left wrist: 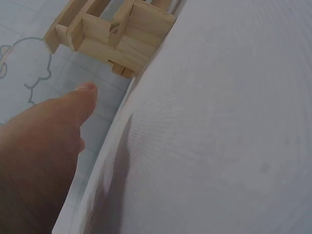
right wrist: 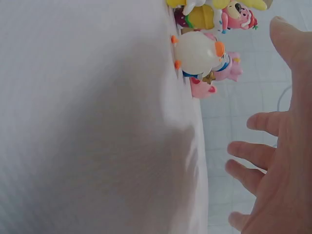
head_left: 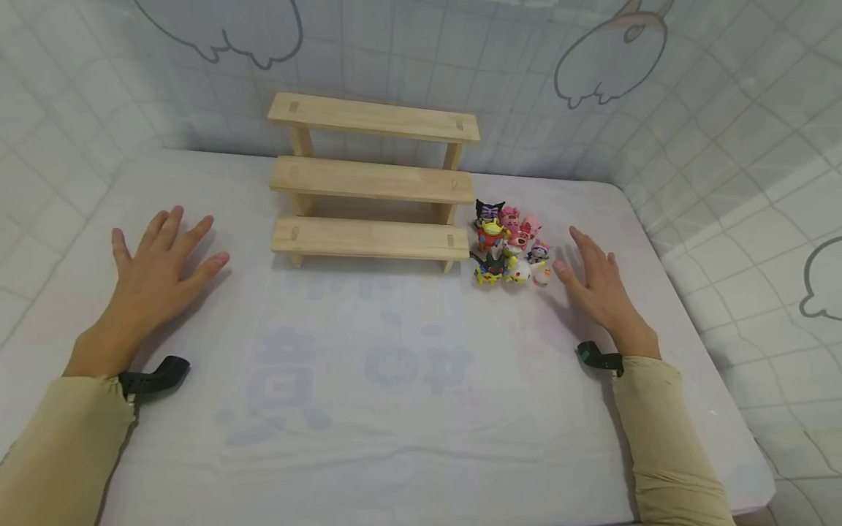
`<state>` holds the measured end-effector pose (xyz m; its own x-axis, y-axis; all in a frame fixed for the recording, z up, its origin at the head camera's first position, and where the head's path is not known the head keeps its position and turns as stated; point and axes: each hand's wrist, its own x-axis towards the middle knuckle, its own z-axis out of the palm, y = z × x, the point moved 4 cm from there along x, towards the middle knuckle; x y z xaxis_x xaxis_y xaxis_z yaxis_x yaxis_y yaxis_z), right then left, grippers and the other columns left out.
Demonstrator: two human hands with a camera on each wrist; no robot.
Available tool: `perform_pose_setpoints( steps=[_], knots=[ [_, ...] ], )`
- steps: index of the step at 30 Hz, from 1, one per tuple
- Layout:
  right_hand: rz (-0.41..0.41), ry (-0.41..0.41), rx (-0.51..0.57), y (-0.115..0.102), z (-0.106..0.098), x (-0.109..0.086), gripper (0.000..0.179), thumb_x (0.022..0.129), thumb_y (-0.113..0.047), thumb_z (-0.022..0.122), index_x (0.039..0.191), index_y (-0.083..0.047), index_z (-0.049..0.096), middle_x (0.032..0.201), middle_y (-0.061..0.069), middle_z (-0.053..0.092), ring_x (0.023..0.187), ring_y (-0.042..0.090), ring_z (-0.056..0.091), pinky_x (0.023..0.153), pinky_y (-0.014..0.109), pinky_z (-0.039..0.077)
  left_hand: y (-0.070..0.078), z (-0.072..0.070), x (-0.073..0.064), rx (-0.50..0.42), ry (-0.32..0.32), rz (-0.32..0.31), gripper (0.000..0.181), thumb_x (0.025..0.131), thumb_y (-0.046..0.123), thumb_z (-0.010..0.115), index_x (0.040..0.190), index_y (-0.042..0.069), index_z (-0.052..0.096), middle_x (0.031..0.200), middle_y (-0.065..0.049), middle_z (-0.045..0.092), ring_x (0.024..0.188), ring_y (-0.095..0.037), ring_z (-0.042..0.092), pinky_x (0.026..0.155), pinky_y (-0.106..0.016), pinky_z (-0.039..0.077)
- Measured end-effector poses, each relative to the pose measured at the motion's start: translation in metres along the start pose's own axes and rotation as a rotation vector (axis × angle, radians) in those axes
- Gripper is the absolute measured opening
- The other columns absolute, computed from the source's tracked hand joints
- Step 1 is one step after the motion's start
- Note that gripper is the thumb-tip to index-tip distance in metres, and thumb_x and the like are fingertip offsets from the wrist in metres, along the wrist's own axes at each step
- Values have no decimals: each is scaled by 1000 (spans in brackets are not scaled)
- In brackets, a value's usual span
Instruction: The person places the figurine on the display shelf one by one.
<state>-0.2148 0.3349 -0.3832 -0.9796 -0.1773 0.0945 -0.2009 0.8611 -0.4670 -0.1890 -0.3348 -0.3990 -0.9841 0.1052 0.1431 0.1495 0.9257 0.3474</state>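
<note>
My left hand (head_left: 154,281) is spread over the table to the left of a wooden three-step stand (head_left: 371,237), holding nothing. My right hand (head_left: 600,288), fingers extended and empty, is just right of a cluster of small toy figures (head_left: 506,245) beside the stand's lower right end. Among them are a black-eared figure (head_left: 489,212), several pink ones, and a white duck figure (right wrist: 197,51) with an orange beak, nearest the hand in the right wrist view. In the left wrist view the thumb (left wrist: 80,105) points toward the end of the stand, apart from it.
A white cloth (head_left: 395,438) with faint blue print covers the table. Grid-patterned curtains (head_left: 513,73) with cartoon animal outlines hang behind and along both sides. Black bands with cameras (head_left: 158,374) sit on both wrists, below beige sleeves (head_left: 671,438).
</note>
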Motion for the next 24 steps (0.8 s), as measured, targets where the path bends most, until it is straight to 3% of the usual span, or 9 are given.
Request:
perform_pose_setpoints(
  steps=[7,17,24],
  knots=[
    [-16,-7,54,-1,3,1,77,107,-54,51,170,-27,18,175,11,26,159,45,25,125,73,20,2,0,0,-34,20,17,76,107,59,47,168,16,29,177,-17,6,164,-41,0,117,-76,-24],
    [-93,49,78,-7,7,4,75,103,-44,65,164,-14,35,153,20,56,144,45,48,117,69,36,10,5,1,-61,30,30,75,107,57,49,166,14,33,176,-17,12,164,-41,2,119,-75,-22],
    [-99,81,126,-4,5,4,60,99,-30,74,147,-3,50,132,21,69,125,41,64,108,61,51,20,17,6,-103,39,33,74,107,57,48,165,12,35,176,-16,15,164,-40,3,120,-74,-22]
  ],
)
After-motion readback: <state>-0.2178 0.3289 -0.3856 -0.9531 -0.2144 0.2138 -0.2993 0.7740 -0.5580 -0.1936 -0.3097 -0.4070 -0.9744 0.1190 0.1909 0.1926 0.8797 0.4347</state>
